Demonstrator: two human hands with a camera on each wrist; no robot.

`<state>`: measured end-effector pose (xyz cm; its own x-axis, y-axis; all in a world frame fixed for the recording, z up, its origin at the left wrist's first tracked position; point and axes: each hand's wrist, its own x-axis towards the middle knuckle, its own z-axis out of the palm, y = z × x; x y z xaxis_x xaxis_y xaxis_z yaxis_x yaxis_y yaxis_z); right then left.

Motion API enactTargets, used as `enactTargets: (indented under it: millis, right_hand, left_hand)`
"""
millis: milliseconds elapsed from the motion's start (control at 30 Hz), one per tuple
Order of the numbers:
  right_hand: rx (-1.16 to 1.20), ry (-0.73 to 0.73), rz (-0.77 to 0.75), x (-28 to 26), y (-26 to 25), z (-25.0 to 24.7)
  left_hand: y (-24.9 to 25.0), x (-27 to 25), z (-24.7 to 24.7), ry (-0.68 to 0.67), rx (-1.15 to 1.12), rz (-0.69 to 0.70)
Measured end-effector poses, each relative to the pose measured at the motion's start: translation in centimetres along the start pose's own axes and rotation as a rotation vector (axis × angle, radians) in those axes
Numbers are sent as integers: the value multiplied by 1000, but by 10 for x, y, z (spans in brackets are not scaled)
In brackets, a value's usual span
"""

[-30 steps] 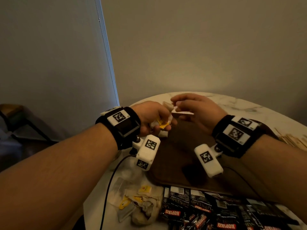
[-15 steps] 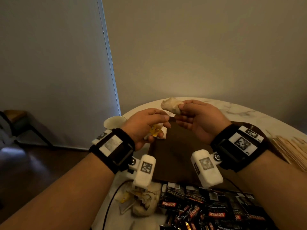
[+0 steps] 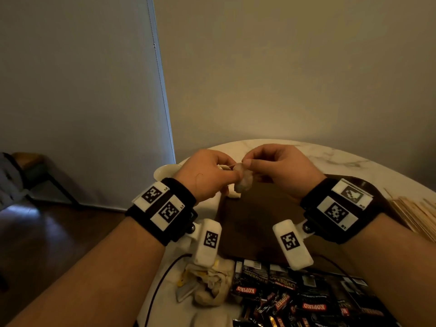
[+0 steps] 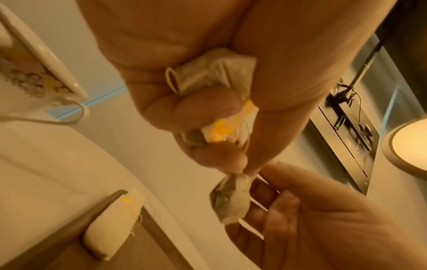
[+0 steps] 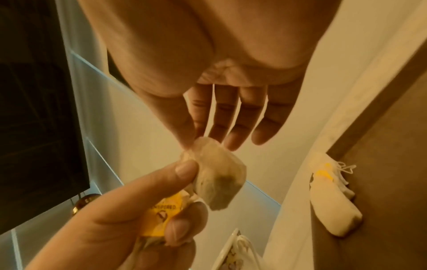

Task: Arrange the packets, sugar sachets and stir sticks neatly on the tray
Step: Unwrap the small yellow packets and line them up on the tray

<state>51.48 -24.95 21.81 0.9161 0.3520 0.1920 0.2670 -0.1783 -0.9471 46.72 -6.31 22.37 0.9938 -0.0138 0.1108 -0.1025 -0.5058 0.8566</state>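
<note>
Both hands hover together over the far end of the brown tray (image 3: 247, 230). My left hand (image 3: 232, 177) grips a bunch of tea bags (image 4: 212, 73) with yellow tags (image 5: 161, 215) in its palm. Its thumb and forefinger also pinch the top of one loose tea bag (image 3: 244, 182). My right hand (image 3: 246, 164) pinches the same tea bag (image 5: 217, 175) from the other side with thumb and forefinger, its other fingers nearly straight. The bag hangs below the fingertips (image 4: 231, 197). One more tea bag (image 5: 332, 201) lies on the tray's far left corner.
A white cup (image 3: 162, 172) stands left of the tray on the marble table (image 3: 330, 156). Wooden stir sticks (image 3: 417, 213) lie at the right. Black Kopiko packets (image 3: 295, 300) and a pile of tea bags (image 3: 207, 286) lie near me, beside a black cable (image 3: 160, 286).
The tea bag my right hand held up above the left fingers now hangs lower, pinched by both hands. The hands have drawn closer together, and the head view has tilted up.
</note>
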Motion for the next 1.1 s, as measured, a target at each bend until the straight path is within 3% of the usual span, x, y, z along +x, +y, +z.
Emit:
enactTargets:
  millis: [200, 500, 600, 700, 800, 967, 1100]
  right_hand:
    - [188, 34, 6, 7, 0, 5]
    - [247, 86, -66, 6, -7, 9]
    - [232, 70, -64, 5, -10, 8]
    - [208, 79, -75, 6, -10, 11]
    - [189, 90, -87, 7, -10, 12]
    - [237, 113, -42, 9, -6, 13]
    - [211, -2, 97, 8, 2, 12]
  left_hand:
    - [-4, 2, -10, 86, -113, -12]
    - [-10, -1, -11, 100, -251, -79]
    - [-11, -1, -16, 190, -355, -52]
    - [-5, -4, -17, 150, -416, 15]
    - [1, -5, -11, 78, -337, 38]
    - [0, 1, -7, 169, -274, 5]
    - [-1, 7, -9, 212, -242, 3]
